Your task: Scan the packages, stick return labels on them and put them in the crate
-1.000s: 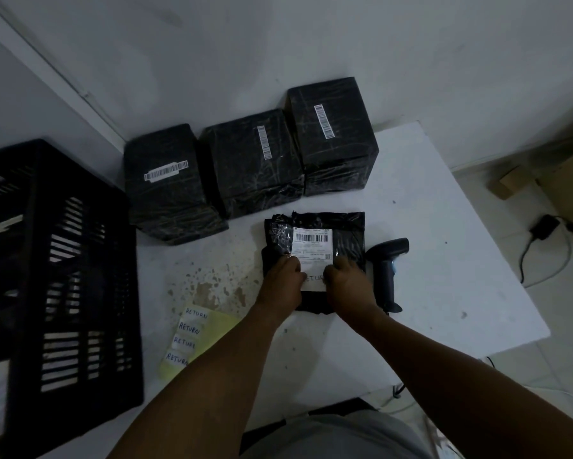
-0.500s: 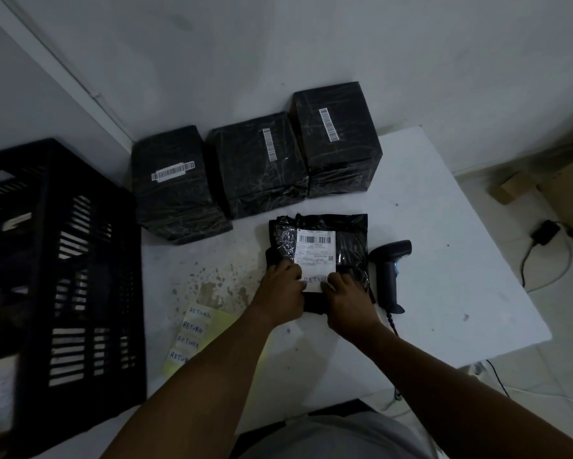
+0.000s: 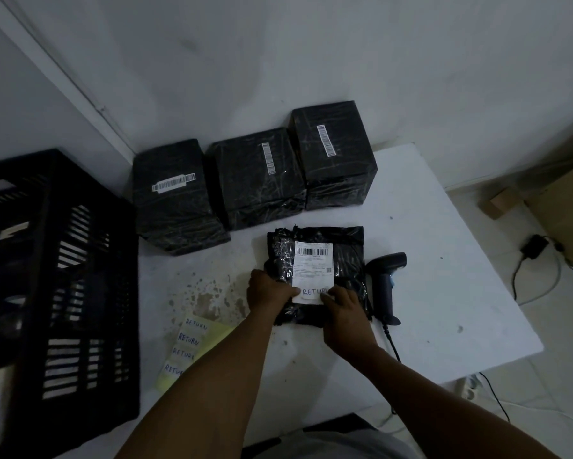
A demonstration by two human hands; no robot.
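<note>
A white table (image 3: 444,293) with a stained patch stands by a cardboard box (image 3: 566,210) and floor cables (image 3: 523,279).

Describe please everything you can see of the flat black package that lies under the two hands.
The flat black package is a soft pouch in glossy, wrinkled plastic film. It lies flat on the white table, in front of three black boxes, with the barcode scanner just beside it. A white shipping label with a barcode sits on top. Below that, a handwritten RETURN label is pressed on by the left hand and the right hand.
</note>
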